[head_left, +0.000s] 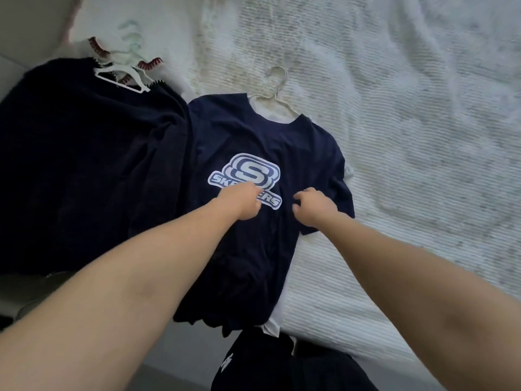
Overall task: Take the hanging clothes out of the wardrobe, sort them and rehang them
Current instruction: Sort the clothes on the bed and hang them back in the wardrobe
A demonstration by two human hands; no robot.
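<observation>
The navy T-shirt (253, 142) lies flat on the bed (408, 136), on its white hanger (277, 91). It's soft, light, floppy; lift by the hanger hook. Your left hand (244, 201) and right hand (313, 206) curl on its chest, apparently pinching fabric. A dark clothes pile (84, 165) crowds left; the bed's right is open.

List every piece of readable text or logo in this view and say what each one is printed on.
"S": large white emblem letter on the chest of the navy blue cotton T-shirt.
"SKE...ERS": white banner under it; the left hand hides the middle letters.
White mark on the dark garment at the bottom edge: too blurred to read.
</observation>
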